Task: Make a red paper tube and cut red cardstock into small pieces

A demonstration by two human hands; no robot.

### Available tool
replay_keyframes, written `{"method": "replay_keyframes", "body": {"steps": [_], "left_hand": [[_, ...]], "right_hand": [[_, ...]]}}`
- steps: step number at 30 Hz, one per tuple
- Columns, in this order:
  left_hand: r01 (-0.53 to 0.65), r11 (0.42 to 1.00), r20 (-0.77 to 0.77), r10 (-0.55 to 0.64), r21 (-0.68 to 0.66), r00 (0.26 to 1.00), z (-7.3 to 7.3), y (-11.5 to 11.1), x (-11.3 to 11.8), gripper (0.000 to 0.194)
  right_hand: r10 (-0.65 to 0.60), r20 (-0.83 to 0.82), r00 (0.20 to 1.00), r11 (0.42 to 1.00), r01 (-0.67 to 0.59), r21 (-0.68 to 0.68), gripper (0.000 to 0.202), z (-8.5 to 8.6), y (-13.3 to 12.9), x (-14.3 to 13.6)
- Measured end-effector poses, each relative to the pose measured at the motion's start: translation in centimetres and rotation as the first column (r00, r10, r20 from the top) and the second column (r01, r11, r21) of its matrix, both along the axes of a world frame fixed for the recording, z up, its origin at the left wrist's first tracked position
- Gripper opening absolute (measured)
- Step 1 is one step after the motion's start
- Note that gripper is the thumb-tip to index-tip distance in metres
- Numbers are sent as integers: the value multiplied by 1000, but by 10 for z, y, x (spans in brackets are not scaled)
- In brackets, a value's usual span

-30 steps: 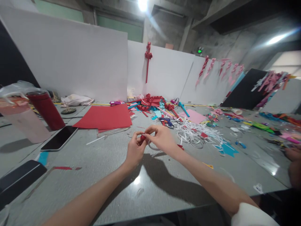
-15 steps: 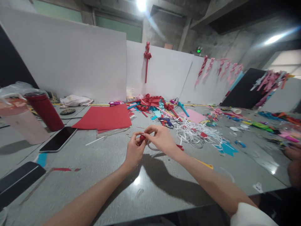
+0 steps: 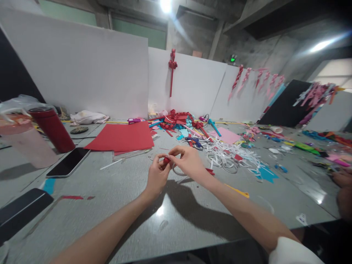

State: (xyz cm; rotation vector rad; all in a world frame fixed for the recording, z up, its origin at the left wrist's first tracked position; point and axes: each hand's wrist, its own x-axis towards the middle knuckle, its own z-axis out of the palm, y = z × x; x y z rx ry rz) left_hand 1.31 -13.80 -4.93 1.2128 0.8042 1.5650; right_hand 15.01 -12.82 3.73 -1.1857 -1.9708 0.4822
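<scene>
A small red piece (image 3: pixel 166 160) is pinched between my two hands above the middle of the grey table (image 3: pixel 123 220). My left hand (image 3: pixel 157 173) has its fingers closed round it from the left. From the right, my right hand (image 3: pixel 187 161) grips it with thumb and fingertips. Behind and left of my hands lie red paper sheets (image 3: pixel 123 137). White paper strips (image 3: pixel 233 154) and a blue-handled pair of scissors (image 3: pixel 194 141) lie behind and to the right. Part of a ring-shaped strip shows between my hands, its ends hidden.
At the left are a red flask (image 3: pixel 52 130), a pale pink bottle (image 3: pixel 30 145), a phone (image 3: pixel 68 163) and a dark case (image 3: pixel 23 212). White boards (image 3: pixel 187 82) stand behind. Another person's hand (image 3: pixel 342 179) is at the right edge.
</scene>
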Motion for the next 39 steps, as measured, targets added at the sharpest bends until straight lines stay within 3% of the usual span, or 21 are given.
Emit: {"method": "replay_keyframes", "body": {"steps": [26,33,39], "left_hand": [[-30,1000,-29,30,7,999,-5,1,-2,36],[-10,1000,-15,11,16,1000,-5,3,-3,36],[-32,999,-60,33,15,998,-5,3,-4,35]], "right_hand": [[-87,32,996,996,87,18,6,-4,-1,-6],[-41,99,994,999,39,24,9,-1,-1,-8],[-80,255,964,996,64,68,9,2,2,-11]]}}
